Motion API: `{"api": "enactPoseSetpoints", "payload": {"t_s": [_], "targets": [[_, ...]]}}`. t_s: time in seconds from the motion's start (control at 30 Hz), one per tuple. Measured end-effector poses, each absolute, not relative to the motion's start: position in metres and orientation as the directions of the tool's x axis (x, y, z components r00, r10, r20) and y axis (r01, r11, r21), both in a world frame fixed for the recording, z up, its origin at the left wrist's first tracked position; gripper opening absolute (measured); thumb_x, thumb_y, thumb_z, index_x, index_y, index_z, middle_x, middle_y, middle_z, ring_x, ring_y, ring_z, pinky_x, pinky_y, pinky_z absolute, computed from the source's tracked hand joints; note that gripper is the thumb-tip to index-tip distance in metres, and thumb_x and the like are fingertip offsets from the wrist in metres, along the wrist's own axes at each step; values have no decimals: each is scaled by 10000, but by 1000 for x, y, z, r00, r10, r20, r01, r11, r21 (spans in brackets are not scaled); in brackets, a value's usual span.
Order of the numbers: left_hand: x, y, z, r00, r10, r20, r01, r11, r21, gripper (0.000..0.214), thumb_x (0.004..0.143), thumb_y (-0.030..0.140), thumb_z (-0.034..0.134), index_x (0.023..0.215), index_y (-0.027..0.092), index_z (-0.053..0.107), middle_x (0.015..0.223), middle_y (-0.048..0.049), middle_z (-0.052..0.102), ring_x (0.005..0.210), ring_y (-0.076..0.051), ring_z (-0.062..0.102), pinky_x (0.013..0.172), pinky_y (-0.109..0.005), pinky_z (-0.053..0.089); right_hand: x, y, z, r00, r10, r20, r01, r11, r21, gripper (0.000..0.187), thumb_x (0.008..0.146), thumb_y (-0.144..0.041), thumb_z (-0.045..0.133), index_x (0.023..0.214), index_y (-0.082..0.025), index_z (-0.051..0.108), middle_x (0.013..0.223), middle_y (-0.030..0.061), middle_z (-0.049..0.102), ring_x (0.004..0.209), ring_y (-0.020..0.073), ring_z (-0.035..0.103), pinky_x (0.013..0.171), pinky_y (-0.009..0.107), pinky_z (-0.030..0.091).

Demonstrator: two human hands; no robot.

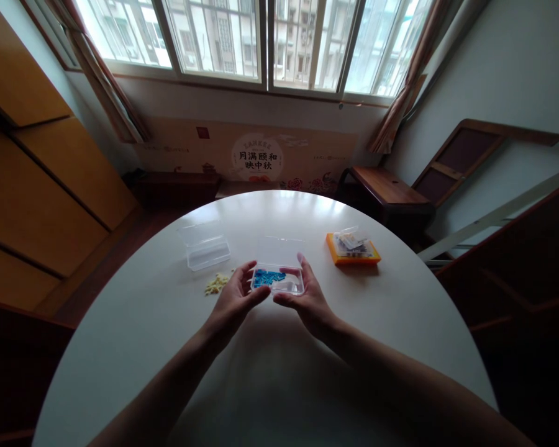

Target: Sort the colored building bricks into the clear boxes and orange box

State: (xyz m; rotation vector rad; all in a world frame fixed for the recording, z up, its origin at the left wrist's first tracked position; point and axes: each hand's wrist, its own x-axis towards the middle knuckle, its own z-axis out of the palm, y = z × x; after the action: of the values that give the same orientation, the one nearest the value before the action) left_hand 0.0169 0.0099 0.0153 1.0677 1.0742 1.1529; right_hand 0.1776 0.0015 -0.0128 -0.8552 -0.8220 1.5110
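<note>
Between my two hands is a small clear plastic box (289, 285), its transparent lid raised at the far side. Small blue pieces (268, 277) lie in the box, mostly toward its left; their exact kind is too small to make out. My left hand (238, 292) grips the left end, with the thumb along the near edge. On the right end, my right hand (310, 298) holds the box the same way. Just left of my left hand, a loose heap of small pale yellow pieces (215, 284) rests on the table.
A second clear box (208, 254) with an open lid stands at the back left of the round white table (382, 323). An orange box (354, 257) at the right carries a clear case and small packets. Beyond the table are a wooden chair (386, 186) and windows.
</note>
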Motion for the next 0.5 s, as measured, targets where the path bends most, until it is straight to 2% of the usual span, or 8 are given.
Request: {"api": "enactPoseSetpoints", "payload": {"t_s": [0.07, 0.13, 0.2, 0.27, 0.3, 0.37, 0.43, 0.5], "targets": [[20, 9, 14, 124, 990, -66, -111, 79, 991, 813, 562, 448, 841, 1228, 131, 501, 1119, -141, 658, 1023, -300, 649, 910, -448, 517, 176, 5, -14, -97, 994, -53, -547, -98, -831, 1104, 494, -170, 889, 1410, -256, 280, 1173, 66, 574, 990, 213, 643, 894, 363, 513], [21, 11, 11, 95, 995, 6, -49, -1, 999, 783, 617, 465, 804, 1251, 131, 490, 1107, -131, 664, 1014, -294, 653, 907, -466, 525, 173, 9, -14, -97, 992, -81, -651, -125, -749, 839, 593, -257, 848, 1314, -238, 419, 1155, 60, 603, 995, 205, 642, 882, 341, 510], [20, 13, 6, 30, 985, 170, 111, -173, 979, 778, 643, 480, 789, 1275, 143, 487, 1140, -130, 645, 1009, -283, 652, 896, -460, 538, 168, 15, -12, -66, 977, -203, -749, -183, -637, 446, 744, -318, 728, 1138, -196, 558, 1070, 51, 645, 917, 175, 656, 829, 304, 519], [18, 14, 2, 22, 902, 431, 359, -409, 839, 764, 652, 465, 797, 1293, 175, 499, 1198, -125, 609, 1032, -276, 635, 898, -443, 541, 160, 23, -8, -47, 930, -365, -806, -251, -536, 160, 851, -279, 589, 955, -161, 618, 941, 41, 672, 787, 136, 656, 757, 266, 525], [17, 14, 0, 65, 831, 553, 468, -515, 718, 746, 668, 445, 796, 1308, 200, 499, 1221, -118, 592, 1049, -273, 625, 902, -434, 542, 156, 28, -6, -53, 905, -422, -825, -278, -493, 141, 885, -252, 525, 892, -152, 624, 879, 38, 677, 738, 125, 649, 732, 256, 526], [17, 12, 0, 188, 682, 707, 594, -652, 472, 721, 730, 390, 765, 1364, 249, 453, 1248, -106, 568, 1089, -264, 603, 919, -412, 537, 148, 35, -1, -86, 865, -495, -846, -325, -422, 233, 922, -219, 429, 800, -145, 614, 751, 31, 669, 644, 115, 627, 667, 241, 527], [18, 11, 2, 291, 577, 764, 634, -714, 297, 734, 775, 352, 729, 1418, 274, 383, 1255, -105, 555, 1111, -257, 591, 927, -392, 534, 141, 39, 1, -114, 828, -549, -851, -366, -376, 283, 926, -214, 398, 721, -152, 583, 617, 11, 625, 532, 108, 580, 572, 223, 509], [20, 10, 4, 362, 517, 776, 643, -741, 194, 756, 796, 325, 710, 1448, 278, 331, 1258, -111, 549, 1109, -254, 590, 925, -379, 532, 136, 41, 2, -130, 796, -591, -854, -393, -342, 284, 912, -198, 403, 671, -160, 547, 537, -6, 577, 457, 102, 533, 500, 207, 481]]}}
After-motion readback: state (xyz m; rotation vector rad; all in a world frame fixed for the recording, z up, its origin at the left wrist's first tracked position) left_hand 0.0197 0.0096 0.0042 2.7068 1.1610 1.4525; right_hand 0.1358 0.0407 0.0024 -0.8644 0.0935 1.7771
